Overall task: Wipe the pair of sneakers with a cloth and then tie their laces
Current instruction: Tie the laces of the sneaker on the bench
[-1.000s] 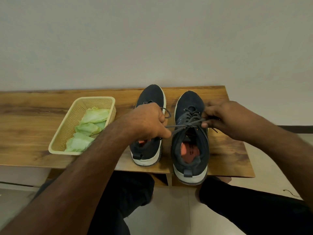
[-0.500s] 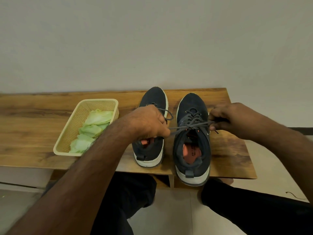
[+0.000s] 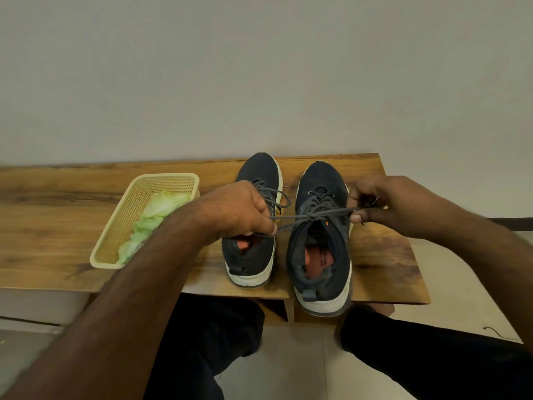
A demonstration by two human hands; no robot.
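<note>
Your left hand (image 3: 239,210) and right hand (image 3: 383,204) have drawn apart; each hand's fingers pinch 1 lace (image 3: 291,218) end, now taut over the right sneaker (image 3: 320,243) on the tabletop (image 3: 57,215). The knot is cinching; the left sneaker (image 3: 253,255) looks untied.

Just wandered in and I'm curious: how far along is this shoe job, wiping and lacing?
Wiping looks finished: the green cloth lies in the yellow basket, out of both hands. In hand now is the right sneaker: the left hand and right hand each pull a lace end sideways over a crossing, no bow yet. The left sneaker has a lace loop showing, but the hand hides whether it is tied.
</note>
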